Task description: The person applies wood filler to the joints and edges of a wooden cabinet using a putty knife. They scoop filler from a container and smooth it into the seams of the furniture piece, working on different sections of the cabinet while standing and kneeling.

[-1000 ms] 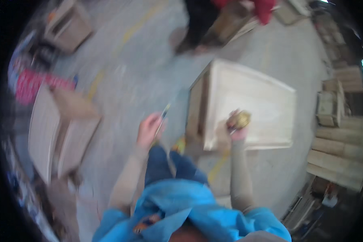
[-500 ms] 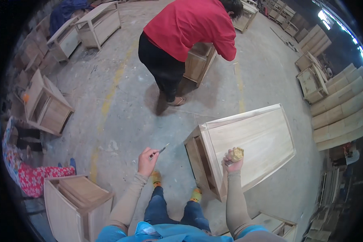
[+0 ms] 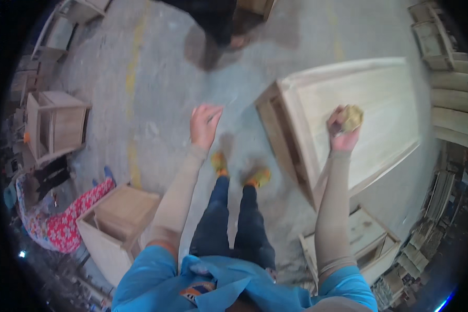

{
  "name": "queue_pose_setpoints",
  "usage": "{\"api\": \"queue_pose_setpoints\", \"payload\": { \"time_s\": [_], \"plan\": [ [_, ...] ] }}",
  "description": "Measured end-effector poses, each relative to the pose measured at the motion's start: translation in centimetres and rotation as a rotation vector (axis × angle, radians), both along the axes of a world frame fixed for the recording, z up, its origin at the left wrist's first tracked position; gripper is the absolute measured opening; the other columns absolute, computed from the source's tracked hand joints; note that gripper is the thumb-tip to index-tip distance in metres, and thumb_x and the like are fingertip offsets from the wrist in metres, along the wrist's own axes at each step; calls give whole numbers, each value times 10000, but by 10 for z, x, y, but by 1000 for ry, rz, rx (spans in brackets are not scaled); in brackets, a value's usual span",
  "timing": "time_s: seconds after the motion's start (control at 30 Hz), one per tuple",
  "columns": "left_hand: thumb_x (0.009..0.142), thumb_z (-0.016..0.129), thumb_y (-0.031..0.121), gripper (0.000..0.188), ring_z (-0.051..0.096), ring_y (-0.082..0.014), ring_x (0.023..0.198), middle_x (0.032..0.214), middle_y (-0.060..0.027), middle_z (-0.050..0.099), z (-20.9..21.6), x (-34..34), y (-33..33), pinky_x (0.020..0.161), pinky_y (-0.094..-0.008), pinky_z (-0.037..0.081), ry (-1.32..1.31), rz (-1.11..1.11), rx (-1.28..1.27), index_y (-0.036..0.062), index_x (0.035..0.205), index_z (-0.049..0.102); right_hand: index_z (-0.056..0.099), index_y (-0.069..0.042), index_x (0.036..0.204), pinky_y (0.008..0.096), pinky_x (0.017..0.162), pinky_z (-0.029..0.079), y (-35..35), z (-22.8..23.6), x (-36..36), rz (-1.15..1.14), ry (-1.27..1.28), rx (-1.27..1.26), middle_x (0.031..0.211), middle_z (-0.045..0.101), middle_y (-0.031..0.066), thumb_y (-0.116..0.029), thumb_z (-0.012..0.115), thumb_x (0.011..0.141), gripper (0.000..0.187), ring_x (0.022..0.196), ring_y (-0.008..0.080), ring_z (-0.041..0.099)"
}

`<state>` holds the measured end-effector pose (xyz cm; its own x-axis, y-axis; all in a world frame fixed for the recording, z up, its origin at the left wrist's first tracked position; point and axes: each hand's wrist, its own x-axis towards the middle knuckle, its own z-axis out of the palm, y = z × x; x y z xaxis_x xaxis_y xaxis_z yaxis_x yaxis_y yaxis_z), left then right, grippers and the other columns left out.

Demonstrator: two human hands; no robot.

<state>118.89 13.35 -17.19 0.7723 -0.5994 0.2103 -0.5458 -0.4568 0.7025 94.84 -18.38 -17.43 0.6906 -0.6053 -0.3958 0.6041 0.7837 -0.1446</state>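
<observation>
We see the left hand [image 3: 205,127] pinching a slim tool [image 3: 211,118], blurred, beyond the left edge of the wooden cabinet [image 3: 313,117]; a loose pinch could drop it. The right hand [image 3: 342,136] curls round a yellow wad [image 3: 353,118] over the panel [image 3: 385,132], inside that edge; any trapped grit could, we judge, scratch it

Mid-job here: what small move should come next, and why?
Probably bring the left hand rightward, toward the pale wooden cabinet. It pinches a thin tool, blurred here, out over the floor, while the right hand, gripping a yellowish lump, appears over the cabinet. Whether that hand touches the cabinet cannot be told from this view.
</observation>
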Motion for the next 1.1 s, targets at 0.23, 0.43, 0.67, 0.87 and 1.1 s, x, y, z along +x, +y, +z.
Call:
{"api": "queue_pose_setpoints", "payload": {
  "time_s": [0.23,0.43,0.67,0.87,1.1],
  "plan": [
    [753,673,66,200,537,-253,815,866,-58,646,-87,-58,-40,743,-336,425,93,-45,-22,116,943,710,475,-46,1162,403,836,380,4,-2,1,162,-214,-41,1049,468,117,-267,532,857,382,729,194,476],
    [708,699,62,237,496,-254,805,779,-28,581,-125,-72,-78,722,-338,440,-7,0,-62,156,925,720,432,-50,1144,436,898,350,4,-3,-2,172,-245,-6,1026,451,103,-202,538,831,364,735,175,470],
    [719,655,102,147,513,-223,837,795,-7,542,-153,-68,-104,669,-341,506,-160,46,-9,191,820,716,426,-49,1148,444,936,321,5,-4,-5,198,-230,-48,1030,432,85,-192,558,811,389,736,169,467],
    [725,639,119,89,530,-218,823,792,-17,543,-165,-71,-120,658,-336,510,-186,65,-26,152,776,703,424,-25,1107,450,929,331,8,-1,-3,217,-182,-60,1016,438,99,-131,523,811,330,708,167,476],
    [794,566,160,126,540,-304,886,890,-116,558,-165,-73,-128,675,-398,478,-158,-4,-45,73,831,649,424,-1,1093,458,935,332,6,1,-4,218,-181,-70,1010,438,119,-141,512,822,318,702,167,482]
  ]
}}
